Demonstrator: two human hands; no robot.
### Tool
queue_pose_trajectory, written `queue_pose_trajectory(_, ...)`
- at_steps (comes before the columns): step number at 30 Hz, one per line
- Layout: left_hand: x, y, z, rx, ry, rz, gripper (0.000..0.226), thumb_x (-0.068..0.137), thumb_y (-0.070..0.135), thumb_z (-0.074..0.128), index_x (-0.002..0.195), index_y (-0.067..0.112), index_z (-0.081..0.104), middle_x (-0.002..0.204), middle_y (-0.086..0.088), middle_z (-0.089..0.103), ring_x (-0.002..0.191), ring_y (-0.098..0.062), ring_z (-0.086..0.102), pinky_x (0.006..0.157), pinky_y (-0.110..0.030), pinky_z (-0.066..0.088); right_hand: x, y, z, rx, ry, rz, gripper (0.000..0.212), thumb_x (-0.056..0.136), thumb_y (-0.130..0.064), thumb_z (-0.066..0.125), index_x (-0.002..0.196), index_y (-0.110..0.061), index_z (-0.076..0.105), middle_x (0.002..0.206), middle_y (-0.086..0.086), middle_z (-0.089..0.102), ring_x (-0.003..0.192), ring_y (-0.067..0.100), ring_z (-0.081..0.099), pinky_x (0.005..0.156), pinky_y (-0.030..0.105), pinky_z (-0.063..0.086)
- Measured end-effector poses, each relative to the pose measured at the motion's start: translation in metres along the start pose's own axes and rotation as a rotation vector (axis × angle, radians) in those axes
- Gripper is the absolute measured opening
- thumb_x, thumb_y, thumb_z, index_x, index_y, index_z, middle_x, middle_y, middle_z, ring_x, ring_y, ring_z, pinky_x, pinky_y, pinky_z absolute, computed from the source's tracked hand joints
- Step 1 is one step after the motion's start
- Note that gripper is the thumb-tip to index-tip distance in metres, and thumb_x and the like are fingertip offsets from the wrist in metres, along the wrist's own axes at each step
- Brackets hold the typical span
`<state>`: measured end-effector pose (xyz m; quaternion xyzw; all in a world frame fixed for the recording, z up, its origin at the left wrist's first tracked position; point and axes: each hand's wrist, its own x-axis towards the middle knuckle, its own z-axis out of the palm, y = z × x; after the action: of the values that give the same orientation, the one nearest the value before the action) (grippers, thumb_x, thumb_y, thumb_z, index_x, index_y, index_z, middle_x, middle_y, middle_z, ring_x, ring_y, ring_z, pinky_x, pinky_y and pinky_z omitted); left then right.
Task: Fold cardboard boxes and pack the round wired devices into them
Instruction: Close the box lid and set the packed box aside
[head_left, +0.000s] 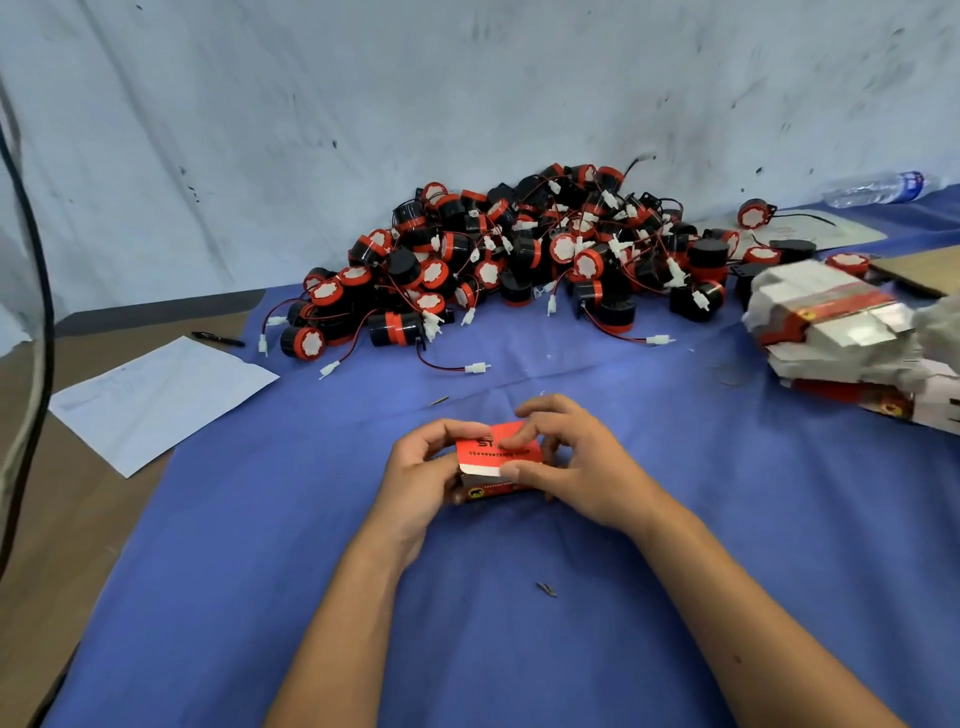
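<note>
Small red box (497, 457) held between both hands, low over the blue cloth (675, 519) on the desk, close in front of the body. Left hand (421, 478) curled round the box's left end, thumb on top. Right hand (566, 462) gripping the right end, fingers bent over the red lid and pressing along its top edge. Long axis of the box running left to right, lid side tilted up toward the camera, white flap edge showing just under the lid. Probably closing the lid; contents hidden, so no telling whether a device sits inside.

Pile of round red-and-black devices (519, 260) straight ahead, well apart from the box, wires and white plugs trailing toward the hands. Stack of flat unfolded boxes (831, 332) to the right, nearer the right hand. Next reach likely forward for a device or rightward for a fresh flat.
</note>
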<state>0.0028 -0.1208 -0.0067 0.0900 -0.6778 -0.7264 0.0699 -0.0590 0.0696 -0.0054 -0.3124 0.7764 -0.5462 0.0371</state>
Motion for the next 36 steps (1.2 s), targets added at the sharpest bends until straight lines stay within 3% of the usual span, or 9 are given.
queue_pose_trajectory(3, -0.001, 0.001, -0.010, -0.103, -0.098, -0.002, 0.024, 0.094, 0.015, 0.059, 0.106, 0.003, 0.075, 0.118, -0.013, 0.072, 0.072, -0.016, 0.059, 0.062, -0.029, 0.049, 0.001, 0.002, 0.000, -0.032, -0.017, -0.089, 0.025, 0.079, -0.024, 0.088, 0.093, -0.032, 0.070, 0.113, -0.006, 0.062, 0.076, 0.029, 0.056, 0.073, 0.041, 0.053)
queue_pose_trajectory(5, -0.003, -0.002, -0.012, 0.089, -0.110, 0.093, 0.023, 0.084, 0.021, 0.078, 0.105, 0.012, 0.074, 0.125, 0.001, 0.073, 0.081, -0.019, 0.063, 0.065, -0.029, 0.051, 0.003, 0.004, 0.000, -0.119, 0.003, -0.127, 0.027, 0.080, -0.025, 0.088, 0.097, -0.030, 0.069, 0.107, -0.005, 0.061, 0.072, 0.021, 0.054, 0.068, 0.034, 0.051)
queue_pose_trajectory(7, -0.002, -0.006, -0.009, 0.244, -0.101, 0.166, 0.025, 0.081, 0.010, 0.087, 0.098, 0.022, 0.073, 0.121, 0.008, 0.075, 0.079, -0.024, 0.062, 0.063, -0.028, 0.051, 0.003, 0.005, 0.002, -0.197, 0.021, -0.157, 0.028, 0.082, -0.024, 0.086, 0.102, -0.026, 0.068, 0.103, -0.006, 0.060, 0.078, 0.018, 0.056, 0.069, 0.031, 0.050)
queue_pose_trajectory(14, 0.002, -0.007, -0.011, 0.294, -0.110, 0.197, 0.024, 0.082, 0.012, 0.087, 0.096, 0.025, 0.072, 0.117, 0.006, 0.076, 0.070, -0.031, 0.062, 0.061, -0.031, 0.054, 0.002, 0.008, 0.000, -0.320, 0.009, -0.232, 0.035, 0.082, -0.031, 0.085, 0.113, -0.027, 0.072, 0.120, -0.011, 0.060, 0.105, 0.010, 0.061, 0.087, 0.030, 0.052)
queue_pose_trajectory(17, 0.001, -0.006, -0.012, 0.313, -0.133, 0.193, 0.033, 0.076, 0.018, 0.089, 0.103, 0.028, 0.072, 0.112, 0.004, 0.076, 0.073, -0.033, 0.062, 0.066, -0.043, 0.060, 0.002, 0.008, 0.000, -0.364, 0.024, -0.241, 0.034, 0.082, -0.033, 0.084, 0.114, -0.026, 0.073, 0.123, -0.012, 0.063, 0.107, 0.008, 0.063, 0.090, 0.034, 0.053)
queue_pose_trajectory(20, 0.000, -0.005, -0.009, 0.326, -0.095, 0.198, 0.056, 0.074, 0.000, 0.089, 0.114, 0.034, 0.068, 0.109, 0.002, 0.074, 0.087, -0.048, 0.065, 0.079, -0.059, 0.060, 0.001, 0.005, 0.001, -0.300, 0.072, -0.257, 0.028, 0.090, -0.033, 0.077, 0.116, -0.024, 0.074, 0.118, -0.013, 0.069, 0.106, 0.008, 0.065, 0.090, 0.035, 0.054)
queue_pose_trajectory(23, -0.001, -0.004, -0.007, 0.311, -0.069, 0.187, 0.072, 0.074, -0.011, 0.085, 0.127, 0.030, 0.060, 0.116, 0.001, 0.072, 0.092, -0.055, 0.063, 0.079, -0.066, 0.057, 0.001, 0.001, 0.004, -0.254, 0.130, -0.225, 0.026, 0.096, -0.032, 0.071, 0.121, -0.025, 0.074, 0.111, -0.010, 0.069, 0.103, 0.012, 0.060, 0.090, 0.035, 0.050)
queue_pose_trajectory(28, -0.003, -0.003, -0.006, 0.316, -0.056, 0.197, 0.077, 0.072, -0.006, 0.089, 0.133, 0.029, 0.057, 0.116, 0.004, 0.071, 0.095, -0.052, 0.066, 0.082, -0.064, 0.057, -0.001, -0.004, 0.013, -0.197, 0.139, -0.119, 0.034, 0.100, -0.015, 0.064, 0.127, -0.033, 0.071, 0.117, -0.003, 0.056, 0.111, 0.021, 0.038, 0.106, 0.023, 0.033)
queue_pose_trajectory(36, -0.001, -0.006, -0.008, 0.324, -0.035, 0.213, 0.071, 0.071, -0.003, 0.090, 0.127, 0.030, 0.061, 0.120, 0.006, 0.071, 0.091, -0.052, 0.065, 0.081, -0.064, 0.057, -0.003, -0.003, 0.010, -0.278, -0.005, -0.090, 0.035, 0.102, -0.013, 0.061, 0.131, -0.030, 0.070, 0.132, -0.003, 0.048, 0.125, 0.017, 0.037, 0.109, 0.026, 0.036)
